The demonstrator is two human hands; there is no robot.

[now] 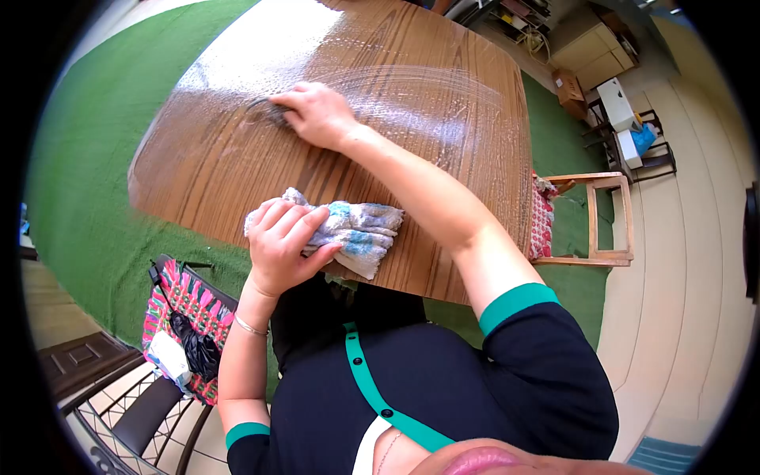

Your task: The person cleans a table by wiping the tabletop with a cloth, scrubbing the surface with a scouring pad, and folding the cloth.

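Observation:
A wood-grain table (pixel 412 95) fills the middle of the view, its top wet with streaks and foam. My right hand (pixel 321 116) reaches across to the far left part, fingers closed on a dark, thin-edged scrubbing pad (pixel 260 103) pressed to the surface. Most of the pad is hidden under the fingers. At the table's near edge, my left hand (pixel 281 236) grips a bunched white towel (pixel 360 233) with blue and grey patches. The towel lies folded on the tabletop, partly over the edge.
A chair with a pink woven cover (pixel 190 317) stands at the lower left, holding a black bag (pixel 198 348). Right of the table is a wooden chair (pixel 594 218). Green carpet (pixel 103 166) surrounds the table; boxes (pixel 571 91) and small furniture stand at the far right.

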